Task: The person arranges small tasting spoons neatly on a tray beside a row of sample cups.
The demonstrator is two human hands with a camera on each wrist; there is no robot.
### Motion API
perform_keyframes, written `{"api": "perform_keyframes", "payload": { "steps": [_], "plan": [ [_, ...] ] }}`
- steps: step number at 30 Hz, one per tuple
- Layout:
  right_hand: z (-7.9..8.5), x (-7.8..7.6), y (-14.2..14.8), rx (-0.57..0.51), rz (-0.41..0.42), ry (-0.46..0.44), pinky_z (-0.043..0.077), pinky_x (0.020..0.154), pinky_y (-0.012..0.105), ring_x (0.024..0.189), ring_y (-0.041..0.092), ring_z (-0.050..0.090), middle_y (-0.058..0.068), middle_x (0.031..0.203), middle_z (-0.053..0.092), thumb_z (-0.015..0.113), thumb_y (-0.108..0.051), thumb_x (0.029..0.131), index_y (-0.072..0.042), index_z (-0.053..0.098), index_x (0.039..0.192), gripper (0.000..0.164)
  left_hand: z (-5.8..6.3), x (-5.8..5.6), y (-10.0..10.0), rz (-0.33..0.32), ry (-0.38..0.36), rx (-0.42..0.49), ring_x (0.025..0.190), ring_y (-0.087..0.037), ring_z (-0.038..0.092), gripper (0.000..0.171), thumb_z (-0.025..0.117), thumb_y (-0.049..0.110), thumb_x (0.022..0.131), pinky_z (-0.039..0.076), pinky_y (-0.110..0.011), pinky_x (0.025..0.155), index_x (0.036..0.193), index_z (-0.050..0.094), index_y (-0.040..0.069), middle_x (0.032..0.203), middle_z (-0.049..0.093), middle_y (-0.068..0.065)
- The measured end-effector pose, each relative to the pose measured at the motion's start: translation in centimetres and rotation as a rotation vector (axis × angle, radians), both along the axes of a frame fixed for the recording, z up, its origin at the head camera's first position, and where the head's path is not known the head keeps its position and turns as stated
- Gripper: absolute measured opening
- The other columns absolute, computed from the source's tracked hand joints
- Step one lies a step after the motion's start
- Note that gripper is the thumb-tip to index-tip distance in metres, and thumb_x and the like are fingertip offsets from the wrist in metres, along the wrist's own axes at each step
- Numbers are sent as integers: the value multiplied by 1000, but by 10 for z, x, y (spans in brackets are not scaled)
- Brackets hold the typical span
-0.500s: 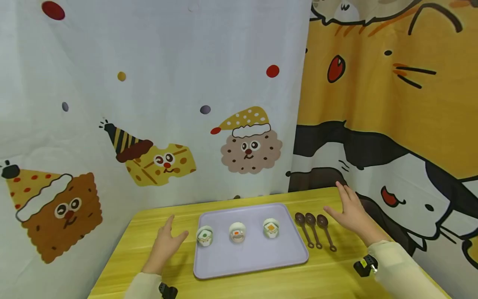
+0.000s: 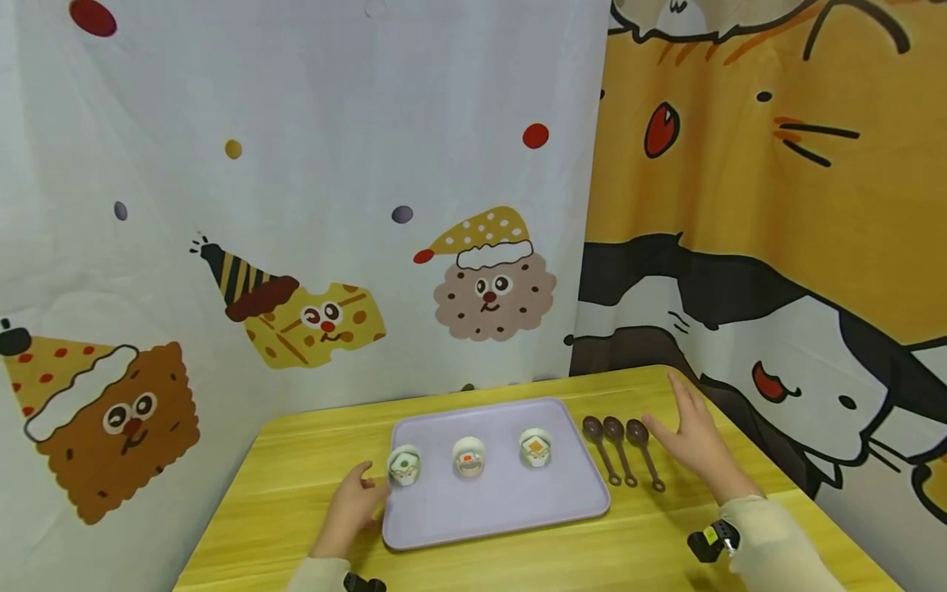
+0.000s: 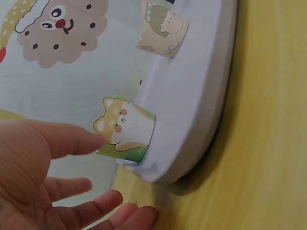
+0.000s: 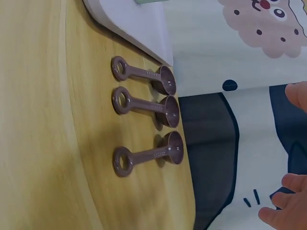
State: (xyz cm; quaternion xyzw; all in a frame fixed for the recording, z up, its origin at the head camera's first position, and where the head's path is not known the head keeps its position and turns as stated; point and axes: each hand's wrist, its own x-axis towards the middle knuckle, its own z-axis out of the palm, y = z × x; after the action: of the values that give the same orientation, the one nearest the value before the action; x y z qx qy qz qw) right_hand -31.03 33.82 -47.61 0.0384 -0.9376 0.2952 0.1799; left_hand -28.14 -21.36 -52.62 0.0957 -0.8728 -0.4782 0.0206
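Note:
Three small printed paper cups stand on a lavender tray (image 2: 496,520). The left cup (image 2: 404,467) has a cartoon dog (image 3: 127,129) on its side in the left wrist view; the middle cup (image 2: 469,458) and right cup (image 2: 536,449) stand apart from it. My left hand (image 2: 349,511) is at the tray's left edge, its thumb (image 3: 72,139) at the left cup's rim and its fingers spread below; whether the thumb touches I cannot tell. My right hand (image 2: 695,440) hovers right of three brown measuring spoons (image 4: 144,158), fingers extended, holding nothing.
The tray and spoons lie on a yellow wood-grain table (image 2: 296,460). Behind it hangs a pale curtain (image 2: 333,123) with cartoon food prints, and an orange cat-print curtain (image 2: 740,181) is at the right.
My left hand has moved right, up to the left cup, and its fingers have drawn in somewhat. My right hand stays near the spoons. The head view has shifted slightly.

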Motion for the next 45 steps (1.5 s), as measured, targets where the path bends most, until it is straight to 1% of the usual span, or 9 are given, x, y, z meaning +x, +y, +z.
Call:
{"api": "perform_keyframes", "payload": {
  "steps": [6, 10, 13, 17, 20, 28, 37, 41, 45],
  "plan": [
    [-10, 5, -1, -38, -40, -1, 27, 102, 79, 136, 64, 24, 41, 154, 18, 63, -43, 98, -2, 5, 161, 95, -4, 2, 9, -15, 2, -76, 93, -34, 65, 63, 73, 9, 83, 59, -40, 64, 136, 49, -16, 107, 65, -27],
    [-18, 7, -3, -66, -54, -8, 30, 101, 77, 133, 62, 29, 42, 151, 25, 61, -42, 99, -1, 5, 161, 92, -7, 4, 8, 23, 41, -162, 91, -32, 65, 61, 73, 10, 82, 57, -41, 70, 132, 53, -17, 102, 68, -24],
    [-25, 8, -4, -89, -63, -15, 35, 98, 75, 128, 61, 35, 43, 145, 31, 60, -40, 100, 2, 7, 160, 90, -10, 5, 6, 50, 26, -103, 85, -28, 66, 58, 73, 13, 84, 58, -40, 65, 130, 54, -17, 104, 68, -27],
    [-37, 10, -4, -136, -85, -49, 40, 96, 71, 125, 59, 40, 41, 143, 35, 59, -37, 101, 5, 11, 158, 86, -14, 5, 8, 33, 24, -22, 86, -31, 69, 52, 73, 11, 84, 60, -41, 65, 124, 58, -18, 104, 68, -29],
    [-47, 11, -4, -170, -108, -82, 42, 96, 69, 125, 57, 42, 39, 142, 38, 59, -35, 101, 5, 15, 158, 83, -17, 5, 9, 23, 59, -64, 88, -31, 68, 44, 74, 5, 80, 59, -41, 71, 116, 63, -17, 95, 71, -22],
    [-69, 7, -6, -186, -162, -79, 50, 86, 59, 108, 46, 56, 32, 124, 53, 65, -23, 96, 10, 33, 149, 70, -23, 3, 8, 41, 63, -88, 78, -22, 64, 28, 72, 0, 76, 55, -36, 66, 102, 72, -10, 81, 69, -7],
    [-85, -1, -13, -113, -154, -77, 50, 85, 58, 99, 43, 61, 30, 110, 61, 69, -17, 91, 13, 51, 135, 57, -26, 2, 7, 59, 10, 48, 74, -20, 63, 30, 69, 0, 81, 56, -35, 53, 109, 69, -12, 88, 68, -11],
    [-88, -4, -13, -47, -138, -78, 50, 80, 56, 87, 35, 60, 21, 95, 63, 72, -13, 87, 13, 56, 128, 51, -30, 1, 5, 70, -6, 106, 72, -18, 63, 32, 69, 0, 82, 56, -35, 51, 112, 68, -12, 90, 68, -11],
    [-92, -4, -13, -9, -152, -105, 47, 69, 46, 75, 26, 54, 10, 84, 59, 73, -10, 86, 9, 61, 124, 44, -32, 2, 5, 73, -12, 153, 72, -17, 63, 35, 68, 0, 82, 56, -35, 52, 114, 66, -13, 90, 67, -11]
  ]
}}
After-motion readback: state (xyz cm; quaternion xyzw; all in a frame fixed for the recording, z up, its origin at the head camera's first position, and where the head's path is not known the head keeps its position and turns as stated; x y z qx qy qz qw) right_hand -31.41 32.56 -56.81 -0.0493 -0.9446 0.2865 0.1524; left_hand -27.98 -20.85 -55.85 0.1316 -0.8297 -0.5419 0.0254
